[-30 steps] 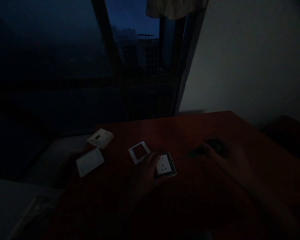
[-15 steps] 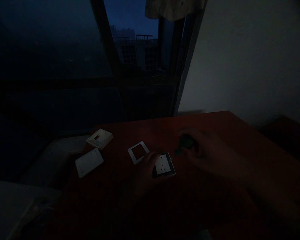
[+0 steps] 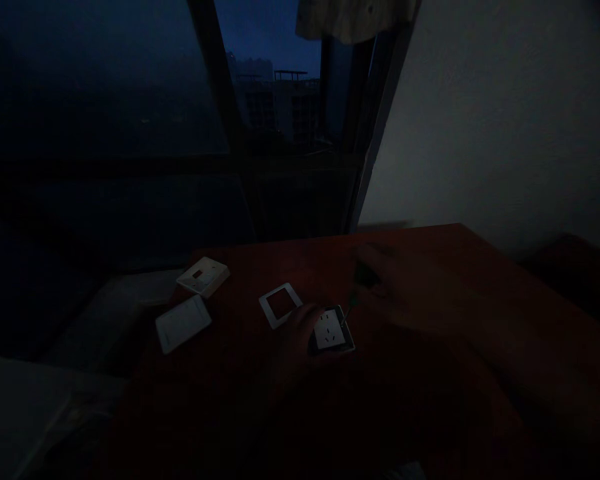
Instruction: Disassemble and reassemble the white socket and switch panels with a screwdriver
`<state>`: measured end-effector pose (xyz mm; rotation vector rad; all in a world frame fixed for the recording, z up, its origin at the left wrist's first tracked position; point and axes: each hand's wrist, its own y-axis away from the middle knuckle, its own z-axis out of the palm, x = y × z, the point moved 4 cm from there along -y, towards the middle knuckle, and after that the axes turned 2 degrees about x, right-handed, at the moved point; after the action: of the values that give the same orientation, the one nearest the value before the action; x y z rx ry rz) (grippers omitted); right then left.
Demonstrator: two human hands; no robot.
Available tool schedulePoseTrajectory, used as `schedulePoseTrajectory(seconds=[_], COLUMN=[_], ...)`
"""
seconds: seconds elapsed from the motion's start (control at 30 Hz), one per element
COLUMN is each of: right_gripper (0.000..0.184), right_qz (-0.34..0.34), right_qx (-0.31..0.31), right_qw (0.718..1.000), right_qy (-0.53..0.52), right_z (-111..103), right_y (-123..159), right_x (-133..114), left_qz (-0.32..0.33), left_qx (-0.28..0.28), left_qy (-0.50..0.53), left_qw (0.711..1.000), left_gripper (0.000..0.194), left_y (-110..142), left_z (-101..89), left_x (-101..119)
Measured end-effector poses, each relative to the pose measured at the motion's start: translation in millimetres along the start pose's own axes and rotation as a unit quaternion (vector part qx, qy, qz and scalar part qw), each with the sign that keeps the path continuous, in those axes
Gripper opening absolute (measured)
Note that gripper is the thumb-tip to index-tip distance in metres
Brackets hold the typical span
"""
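In the dim light, a wall socket (image 3: 329, 331) with a white slotted face and a dark surround lies on the table. My left hand (image 3: 300, 337) is closed around its left side, thumb and fingers on opposite edges. My right hand (image 3: 385, 287) grips the green handle of a screwdriver (image 3: 353, 300), held steeply above the socket. The shaft slants down to the socket's right edge, where its tip seems to touch; any screw there is too small to make out. Just behind my left hand lies a white square frame (image 3: 267, 311), partly covered by the fingers.
On the reddish table (image 3: 405, 243), a white back box (image 3: 205, 277) and a flat white plate (image 3: 183, 325) lie at the left edge. A window (image 3: 290, 160) stands behind the table, and a pale wall (image 3: 490, 133) rises at the right.
My right hand has moved left and up, tipping the screwdriver from nearly flat to steep, its tip staying at the socket's right edge. My left hand keeps its hold on the socket.
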<state>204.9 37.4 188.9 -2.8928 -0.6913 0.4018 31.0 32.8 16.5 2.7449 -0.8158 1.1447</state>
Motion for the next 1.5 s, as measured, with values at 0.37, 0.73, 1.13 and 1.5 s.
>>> schedulePoseTrajectory(seconds=[0.37,0.73,1.13,1.5], right_gripper=[0.021,0.021,0.020,0.034], right_qz=[0.036,0.013,0.031,0.027], right_qx=[0.011,0.007,0.027,0.032], right_qw=[0.999,0.998,0.996,0.997], right_qy=[0.040,0.055,0.077,0.063], right_z=[-0.4,-1.7,-0.2,-0.1], right_y=[-1.7,1.4,-1.3,0.8], right_x=[0.8,-3.2,0.4,0.3], left_qz=[0.002,0.000,0.004,-0.002], left_qx=[0.002,-0.001,0.007,-0.001], left_qy=[0.003,0.019,0.028,0.019], left_qw=[1.000,1.000,1.000,1.000], left_gripper=[0.074,0.071,0.069,0.070], left_y=[2.2,0.3,1.0,0.4], left_z=[0.6,-2.0,-1.0,-1.8], left_x=[-3.5,1.9,-0.9,-0.1])
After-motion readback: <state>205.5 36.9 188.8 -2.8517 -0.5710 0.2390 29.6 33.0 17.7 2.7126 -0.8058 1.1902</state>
